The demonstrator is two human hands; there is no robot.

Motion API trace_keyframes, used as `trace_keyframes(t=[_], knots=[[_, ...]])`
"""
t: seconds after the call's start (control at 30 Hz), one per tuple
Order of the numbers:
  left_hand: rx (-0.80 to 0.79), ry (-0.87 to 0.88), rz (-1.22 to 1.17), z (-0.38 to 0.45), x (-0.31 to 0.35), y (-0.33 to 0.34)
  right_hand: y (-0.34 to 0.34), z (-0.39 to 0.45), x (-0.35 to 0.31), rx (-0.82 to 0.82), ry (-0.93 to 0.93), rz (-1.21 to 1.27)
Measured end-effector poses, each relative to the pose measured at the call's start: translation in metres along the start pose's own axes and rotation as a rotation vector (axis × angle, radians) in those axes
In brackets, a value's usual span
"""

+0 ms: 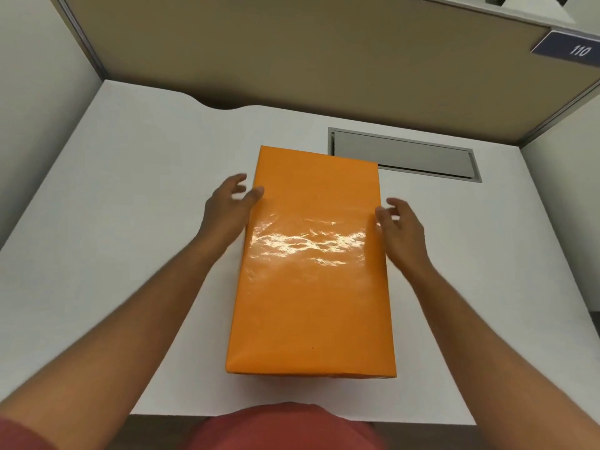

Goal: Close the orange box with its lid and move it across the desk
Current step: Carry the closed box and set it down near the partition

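An orange box (311,264) stands in the middle of the white desk (113,206), its glossy lid on top and covering it. My left hand (229,209) is at the box's left side, fingers spread, thumb touching the lid's left edge. My right hand (401,232) is at the right side, fingers apart, thumb against the lid's right edge. Neither hand is clasped around the box. The box's lower walls are hidden under the lid.
A grey metal cable hatch (406,155) is set into the desk behind the box on the right. Beige partition walls (292,60) enclose the desk at the back and sides. A sign reading 110 (571,48) hangs at the top right.
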State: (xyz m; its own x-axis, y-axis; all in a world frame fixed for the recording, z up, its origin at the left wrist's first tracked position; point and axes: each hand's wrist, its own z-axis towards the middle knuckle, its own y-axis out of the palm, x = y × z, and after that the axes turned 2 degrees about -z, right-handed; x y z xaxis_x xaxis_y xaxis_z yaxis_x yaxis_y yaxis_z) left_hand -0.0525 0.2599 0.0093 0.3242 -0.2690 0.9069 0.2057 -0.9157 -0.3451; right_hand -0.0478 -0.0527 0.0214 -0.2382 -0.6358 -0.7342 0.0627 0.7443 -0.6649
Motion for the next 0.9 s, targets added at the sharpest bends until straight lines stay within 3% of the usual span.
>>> trace_keyframes(t=[0.3, 0.9], knots=[[-0.043, 0.089, 0.046, 0.075, 0.03, 0.026, 0.013, 0.093, -0.018, -0.184, -0.028, 0.104], [0.09, 0.012, -0.027, 0.065, 0.02, 0.031, 0.019, 0.089, -0.024, -0.125, 0.112, 0.093]])
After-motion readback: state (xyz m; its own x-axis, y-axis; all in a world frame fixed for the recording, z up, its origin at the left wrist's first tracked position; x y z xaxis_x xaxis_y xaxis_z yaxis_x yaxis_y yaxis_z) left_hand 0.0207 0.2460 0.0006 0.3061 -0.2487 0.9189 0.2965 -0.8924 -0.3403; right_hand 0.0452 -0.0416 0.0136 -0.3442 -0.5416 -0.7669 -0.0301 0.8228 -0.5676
